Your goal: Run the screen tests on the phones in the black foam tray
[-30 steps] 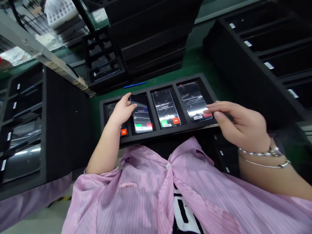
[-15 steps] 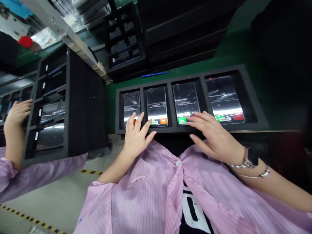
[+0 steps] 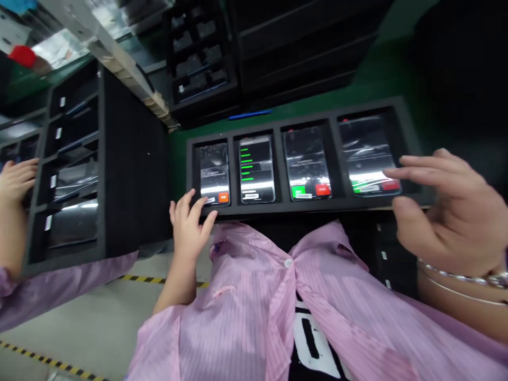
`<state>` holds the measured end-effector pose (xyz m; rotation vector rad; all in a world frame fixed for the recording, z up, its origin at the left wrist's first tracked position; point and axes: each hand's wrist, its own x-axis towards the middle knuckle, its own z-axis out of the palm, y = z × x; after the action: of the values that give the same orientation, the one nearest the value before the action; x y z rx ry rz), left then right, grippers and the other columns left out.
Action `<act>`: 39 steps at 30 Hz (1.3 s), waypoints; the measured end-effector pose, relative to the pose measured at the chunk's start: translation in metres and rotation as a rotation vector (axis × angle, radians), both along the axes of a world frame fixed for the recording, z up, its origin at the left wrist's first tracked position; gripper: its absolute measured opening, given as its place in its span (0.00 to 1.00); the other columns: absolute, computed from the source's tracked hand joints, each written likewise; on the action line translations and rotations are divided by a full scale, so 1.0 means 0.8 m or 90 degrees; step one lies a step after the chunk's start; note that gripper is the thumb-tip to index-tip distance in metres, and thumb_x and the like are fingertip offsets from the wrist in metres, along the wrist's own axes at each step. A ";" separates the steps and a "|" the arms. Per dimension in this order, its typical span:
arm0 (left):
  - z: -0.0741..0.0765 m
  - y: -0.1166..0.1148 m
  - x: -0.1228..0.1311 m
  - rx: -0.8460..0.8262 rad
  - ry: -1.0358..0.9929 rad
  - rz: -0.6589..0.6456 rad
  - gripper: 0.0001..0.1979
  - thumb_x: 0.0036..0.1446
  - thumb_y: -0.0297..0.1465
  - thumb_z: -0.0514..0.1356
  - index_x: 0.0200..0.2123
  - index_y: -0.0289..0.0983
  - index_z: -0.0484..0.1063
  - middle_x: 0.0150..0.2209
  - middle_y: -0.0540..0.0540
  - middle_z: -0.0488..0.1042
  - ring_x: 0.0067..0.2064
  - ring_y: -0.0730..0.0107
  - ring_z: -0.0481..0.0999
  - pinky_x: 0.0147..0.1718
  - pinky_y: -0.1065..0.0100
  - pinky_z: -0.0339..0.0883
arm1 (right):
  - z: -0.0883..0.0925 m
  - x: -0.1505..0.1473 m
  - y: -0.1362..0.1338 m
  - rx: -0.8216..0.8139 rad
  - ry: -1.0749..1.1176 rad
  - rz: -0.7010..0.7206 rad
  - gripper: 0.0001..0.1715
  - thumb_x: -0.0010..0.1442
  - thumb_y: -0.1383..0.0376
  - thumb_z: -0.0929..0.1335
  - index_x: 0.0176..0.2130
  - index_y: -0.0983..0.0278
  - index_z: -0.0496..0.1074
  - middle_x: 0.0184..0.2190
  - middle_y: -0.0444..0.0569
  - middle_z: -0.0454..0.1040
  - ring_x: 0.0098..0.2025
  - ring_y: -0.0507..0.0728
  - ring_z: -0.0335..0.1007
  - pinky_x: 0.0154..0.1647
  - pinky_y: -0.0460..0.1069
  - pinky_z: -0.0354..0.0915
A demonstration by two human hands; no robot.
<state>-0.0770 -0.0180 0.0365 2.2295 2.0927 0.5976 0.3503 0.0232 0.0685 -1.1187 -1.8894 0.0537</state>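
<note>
A black foam tray [image 3: 278, 209] lies before me with smartphones in its compartments, screens up. My left hand [image 3: 188, 219] is open, fingers spread at the lower edge of the leftmost phone [image 3: 213, 172]; a fingertip seems to touch its lower corner, where an orange button glows. Green lines fill the second phone [image 3: 254, 172]. On the third phone [image 3: 305, 159] are a green and a red button. My right hand [image 3: 452, 206] is open, held at the lower right corner of the rightmost phone [image 3: 369, 153]; whether the fingertip touches the screen I cannot tell.
A tall stack of black foam trays [image 3: 133, 159] stands at left, with a co-worker's hand [image 3: 18, 182] beside it. A blue pen [image 3: 250, 114] lies behind my tray. Further back are another tray of phones [image 3: 198, 58] and a pale metal post [image 3: 107, 50].
My left hand has moved left from the second phone to the leftmost one. My right hand has moved right, from the third phone to the rightmost. The second phone's screen now has green lines.
</note>
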 end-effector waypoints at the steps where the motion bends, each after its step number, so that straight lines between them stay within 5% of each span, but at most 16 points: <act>1: -0.001 0.002 -0.001 0.010 -0.008 -0.007 0.21 0.69 0.47 0.59 0.56 0.42 0.77 0.67 0.34 0.69 0.68 0.43 0.69 0.72 0.34 0.48 | 0.003 0.007 0.000 0.004 -0.002 -0.018 0.23 0.64 0.65 0.70 0.58 0.57 0.74 0.45 0.52 0.82 0.56 0.67 0.78 0.68 0.68 0.67; 11: -0.010 0.007 0.002 0.041 -0.078 -0.013 0.27 0.68 0.46 0.60 0.63 0.38 0.67 0.68 0.32 0.67 0.70 0.47 0.67 0.68 0.46 0.62 | -0.048 0.030 -0.001 -0.098 -0.168 -0.029 0.12 0.70 0.62 0.66 0.49 0.62 0.76 0.44 0.54 0.82 0.55 0.67 0.79 0.69 0.67 0.66; 16: -0.016 0.003 0.005 0.052 -0.069 -0.004 0.24 0.69 0.46 0.58 0.61 0.39 0.68 0.68 0.32 0.67 0.69 0.48 0.67 0.68 0.46 0.61 | -0.035 0.029 -0.002 0.005 -0.078 -0.048 0.13 0.64 0.64 0.70 0.50 0.60 0.77 0.42 0.54 0.82 0.54 0.69 0.79 0.61 0.65 0.74; 22: -0.021 0.000 0.009 0.065 -0.080 0.009 0.24 0.69 0.47 0.56 0.60 0.39 0.68 0.66 0.32 0.70 0.67 0.49 0.69 0.67 0.45 0.61 | -0.013 0.017 0.002 0.000 -0.031 -0.002 0.14 0.63 0.64 0.71 0.50 0.57 0.74 0.41 0.54 0.82 0.54 0.71 0.79 0.57 0.68 0.76; 31: -0.036 0.001 0.006 0.147 -0.041 0.007 0.24 0.69 0.47 0.56 0.60 0.38 0.68 0.54 0.36 0.77 0.58 0.52 0.75 0.64 0.48 0.66 | -0.044 -0.025 0.010 -0.008 0.008 0.031 0.12 0.61 0.68 0.71 0.46 0.59 0.75 0.48 0.55 0.81 0.56 0.72 0.77 0.60 0.70 0.73; 39: -0.052 0.001 -0.012 0.142 -0.033 0.059 0.32 0.65 0.59 0.53 0.54 0.39 0.72 0.49 0.37 0.79 0.60 0.47 0.74 0.61 0.49 0.70 | -0.067 -0.038 0.017 0.053 -0.052 0.007 0.14 0.58 0.69 0.72 0.45 0.58 0.76 0.45 0.51 0.82 0.52 0.71 0.79 0.52 0.65 0.76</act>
<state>-0.0863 -0.0173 -0.0055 2.2049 2.2135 0.9273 0.3197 0.0365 0.0153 -1.0679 -1.9517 -0.0641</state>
